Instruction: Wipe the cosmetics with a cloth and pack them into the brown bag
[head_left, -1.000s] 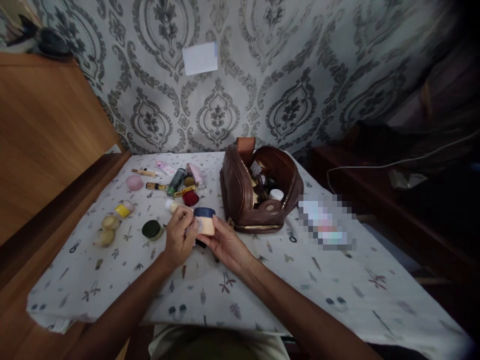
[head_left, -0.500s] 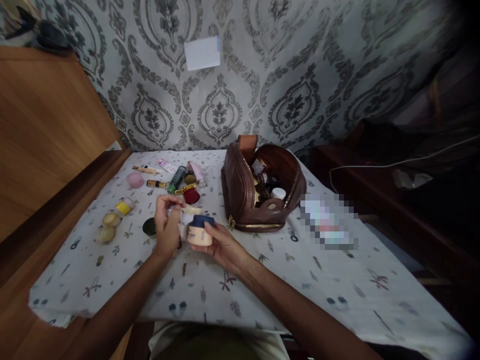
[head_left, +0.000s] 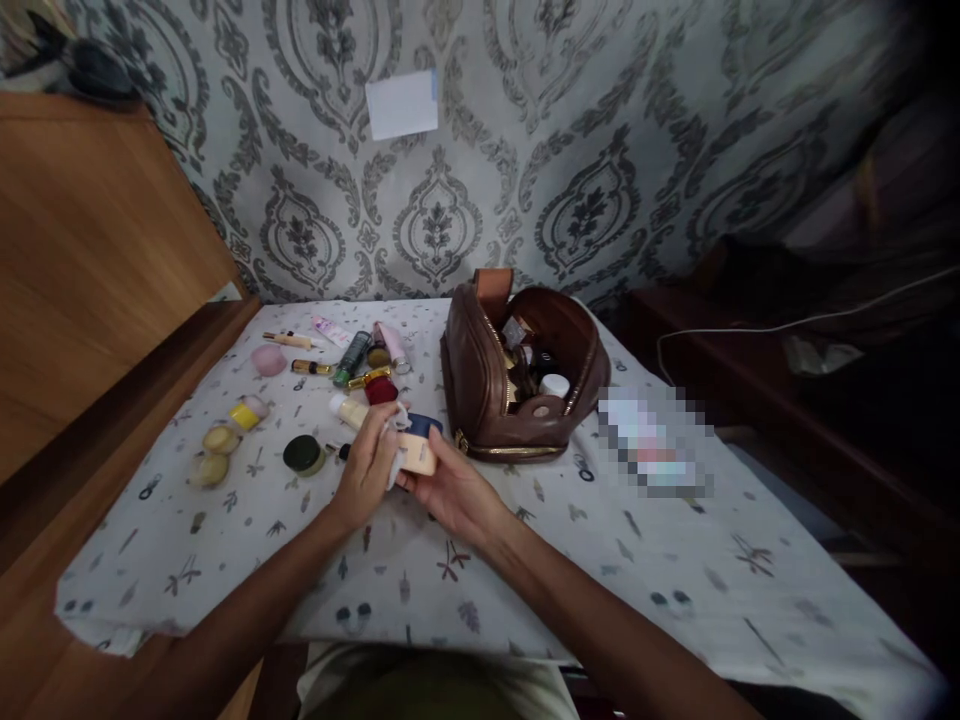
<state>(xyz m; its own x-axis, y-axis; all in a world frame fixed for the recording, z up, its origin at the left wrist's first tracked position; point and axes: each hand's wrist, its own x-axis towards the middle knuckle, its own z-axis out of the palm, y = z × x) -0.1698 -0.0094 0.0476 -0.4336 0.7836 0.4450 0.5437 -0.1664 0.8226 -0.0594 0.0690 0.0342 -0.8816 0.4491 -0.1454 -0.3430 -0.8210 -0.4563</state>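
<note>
My right hand (head_left: pixel 459 490) is closed around a peach cream jar (head_left: pixel 420 455) with a dark blue lid, held above the table. A crumpled white tissue (head_left: pixel 397 422) is gripped in my left hand (head_left: pixel 366 468) and pressed against the jar's left side. Beyond my left fingers lies a cream-coloured tube (head_left: pixel 349 409), partly covered by them. A dark green lidded jar (head_left: pixel 304 455) stands left of that hand. Behind are a red-lidded pot (head_left: pixel 382 390), a green bottle (head_left: pixel 353 358) and a pink tube (head_left: pixel 393 347).
An unzipped brown leather bag (head_left: pixel 487 375) stands right of my hands, with cosmetics and a white-lidded jar (head_left: pixel 554 385) inside. A pink sponge (head_left: pixel 268 360) and several small yellow containers (head_left: pixel 222 439) lie left. A blurred-out item (head_left: pixel 652 440) is at right; a wooden panel (head_left: pixel 97 220) borders the left.
My left hand has moved right and closer to the jar, bringing the tissue onto its side. The jar has shifted slightly right and up. The green jar and cream-coloured tube show more.
</note>
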